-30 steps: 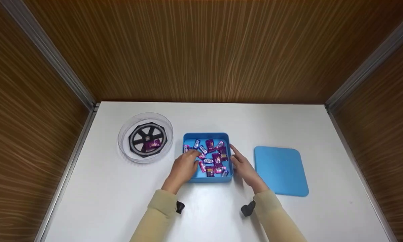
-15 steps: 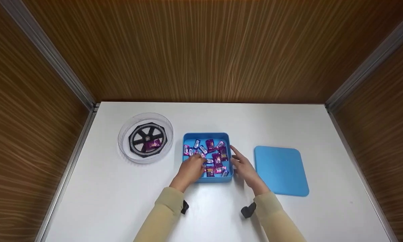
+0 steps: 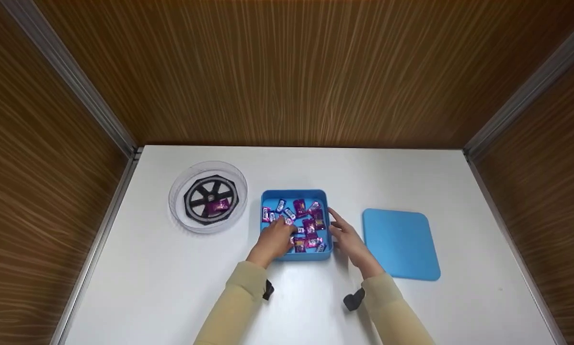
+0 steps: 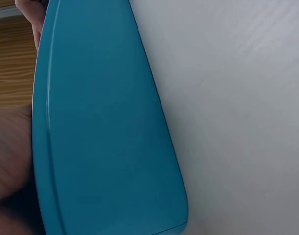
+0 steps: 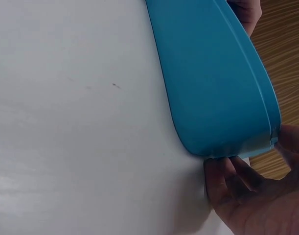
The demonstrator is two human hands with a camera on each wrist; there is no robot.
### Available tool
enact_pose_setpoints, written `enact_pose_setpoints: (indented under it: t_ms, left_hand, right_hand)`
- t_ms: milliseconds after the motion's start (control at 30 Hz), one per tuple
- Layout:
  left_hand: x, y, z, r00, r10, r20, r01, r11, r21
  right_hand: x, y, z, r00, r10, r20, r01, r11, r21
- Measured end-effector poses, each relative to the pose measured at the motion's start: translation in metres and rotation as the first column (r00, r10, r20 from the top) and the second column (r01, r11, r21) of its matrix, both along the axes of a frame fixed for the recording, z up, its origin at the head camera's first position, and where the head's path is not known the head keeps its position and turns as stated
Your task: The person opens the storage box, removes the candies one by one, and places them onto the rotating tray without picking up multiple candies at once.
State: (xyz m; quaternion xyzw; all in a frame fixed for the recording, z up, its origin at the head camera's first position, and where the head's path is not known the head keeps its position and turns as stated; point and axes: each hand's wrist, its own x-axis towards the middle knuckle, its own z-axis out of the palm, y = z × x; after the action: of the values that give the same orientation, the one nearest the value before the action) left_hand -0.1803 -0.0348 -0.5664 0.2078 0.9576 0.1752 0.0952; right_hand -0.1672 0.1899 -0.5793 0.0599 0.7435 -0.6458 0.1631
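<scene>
A square blue box [image 3: 301,257] holds several small wrapped candies [image 3: 309,227] in purple, pink and blue-white wrappers. My left hand [image 3: 272,241] reaches over the box's front left side, its fingers bent down among the candies. Its fingertips are hidden, and I cannot tell whether they pinch a candy. My right hand [image 3: 350,243] rests against the box's right wall, index finger extended along it. In the right wrist view, the thumb is at the rim of the box [image 5: 213,83] and the fingertips [image 5: 218,169] touch the side low down near the white table.
A clear round dish [image 3: 174,211] at the left holds a black wheel-shaped piece [image 3: 198,184] with a purple-wrapped candy [image 3: 218,206] on it. A flat blue lid [image 3: 402,244] lies right of the box. Wood-grain panels [image 3: 287,72] enclose the white table [image 3: 138,282].
My left hand has moved right and deeper among the candies, uncovering some at the box's left side. My right hand stays at the right wall.
</scene>
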Motion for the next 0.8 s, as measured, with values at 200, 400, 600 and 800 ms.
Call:
enact_pose_setpoints:
  t_ms: [200,400,600,800]
  left_hand:
    - [-0.0011,0.0011,-0.0016,1.0,0.0,0.007,0.0,1.0,-0.003]
    - [-0.0014,0.0032,-0.0028,1.0,0.014,-0.009,-0.014,1.0,0.012]
    - [-0.002,0.0047,-0.0041,1.0,0.011,-0.025,-0.011,1.0,-0.01]
    - [-0.0019,0.0038,-0.0056,0.999,0.031,-0.041,-0.031,0.999,-0.012]
  right_hand:
    - [-0.0002,0.0006,-0.0011,1.0,0.007,0.005,-0.007,1.0,0.004]
    - [0.0004,0.0012,-0.0004,1.0,0.0,-0.006,0.0,1.0,0.011]
    - [0.0007,0.002,-0.0018,1.0,0.001,-0.002,-0.001,1.0,0.029]
    - [0.0005,-0.0004,-0.0019,1.0,-0.003,-0.002,0.003,1.0,0.03]
